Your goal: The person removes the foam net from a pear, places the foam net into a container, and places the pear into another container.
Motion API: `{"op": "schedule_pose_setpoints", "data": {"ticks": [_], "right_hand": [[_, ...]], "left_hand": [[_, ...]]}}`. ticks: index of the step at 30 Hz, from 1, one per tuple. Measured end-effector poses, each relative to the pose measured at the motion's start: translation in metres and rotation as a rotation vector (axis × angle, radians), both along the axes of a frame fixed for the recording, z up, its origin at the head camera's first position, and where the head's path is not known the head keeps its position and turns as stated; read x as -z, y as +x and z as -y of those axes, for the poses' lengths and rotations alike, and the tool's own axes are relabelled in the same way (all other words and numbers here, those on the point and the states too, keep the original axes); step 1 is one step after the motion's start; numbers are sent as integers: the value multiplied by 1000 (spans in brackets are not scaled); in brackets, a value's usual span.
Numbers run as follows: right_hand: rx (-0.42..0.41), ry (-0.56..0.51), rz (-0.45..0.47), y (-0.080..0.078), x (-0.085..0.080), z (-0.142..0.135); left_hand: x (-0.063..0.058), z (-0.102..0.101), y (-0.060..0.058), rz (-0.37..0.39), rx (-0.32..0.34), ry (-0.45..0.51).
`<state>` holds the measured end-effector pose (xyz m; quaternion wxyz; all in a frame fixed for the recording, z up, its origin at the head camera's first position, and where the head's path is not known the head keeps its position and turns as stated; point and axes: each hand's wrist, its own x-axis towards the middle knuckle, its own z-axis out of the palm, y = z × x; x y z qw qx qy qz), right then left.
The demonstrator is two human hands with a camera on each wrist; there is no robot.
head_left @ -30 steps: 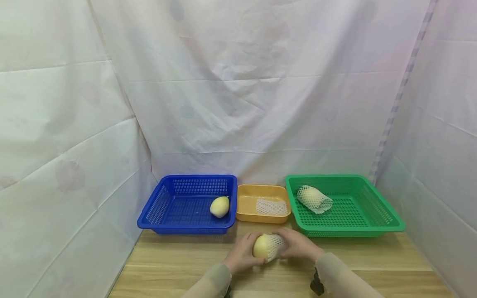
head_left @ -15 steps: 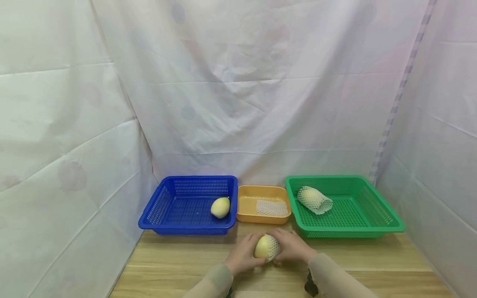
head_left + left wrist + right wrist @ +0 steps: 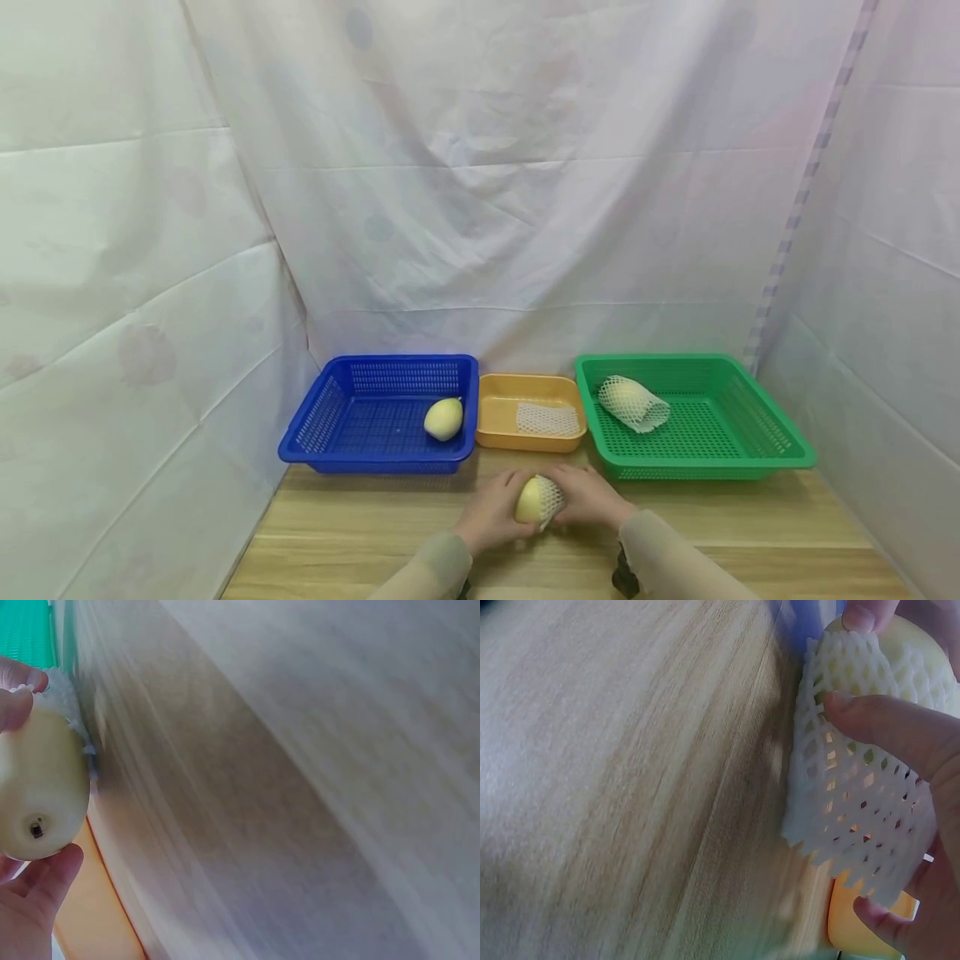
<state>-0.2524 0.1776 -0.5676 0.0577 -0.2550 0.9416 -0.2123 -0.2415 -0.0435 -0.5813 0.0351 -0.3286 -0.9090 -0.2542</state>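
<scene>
Fingers of the left hand [image 3: 489, 511] clasped a pear [image 3: 528, 502]. Those of the right hand [image 3: 588, 497] gripped its net [image 3: 855, 787].

The right hand [image 3: 591, 498] hides the net's [image 3: 551, 498] right end in the head view; the left wrist view crops the pear [image 3: 45, 780].

Left to right on the wood-grain desk [image 3: 360, 533], before a white cloth curtain [image 3: 480, 225], stand a blue rectangular plastic basket [image 3: 378, 465], an orange rectangular tray [image 3: 496, 408] and a green rectangular plastic basket [image 3: 712, 425]. Inside, respectively: a round yellow fruit [image 3: 443, 418], a flat white foam net [image 3: 547, 419], a net-wrapped yellow fruit [image 3: 628, 401]. Before the tray, an oval yellow fruit [image 3: 528, 502] sits partly in a white foam-net sleeve [image 3: 551, 497].
</scene>
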Motion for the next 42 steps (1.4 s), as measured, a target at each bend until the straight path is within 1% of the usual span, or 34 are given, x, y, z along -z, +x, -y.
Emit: {"op": "schedule_pose_setpoints", "data": {"ticks": [7,15,23,27,35,42], "right_hand": [[-29,3,-39,-4,-1,0],[-45,-5,-65,-6,-1,-2],[-23,-25,-60,-7,-2,-3],[-16,-23,-64,-6,-4,-3],[-28,-20,-80,-8,-3,-5],[-6,-15,-91,-9,-4,-8]], "left_hand": [[-2,2,0,29,-14,41],[-4,6,0,31,-20,27],[-2,12,0,10,-23,13],[-3,15,0,3,-29,7],[-7,21,2,1,-20,28],[-6,26,2,-13,-15,26]]}}
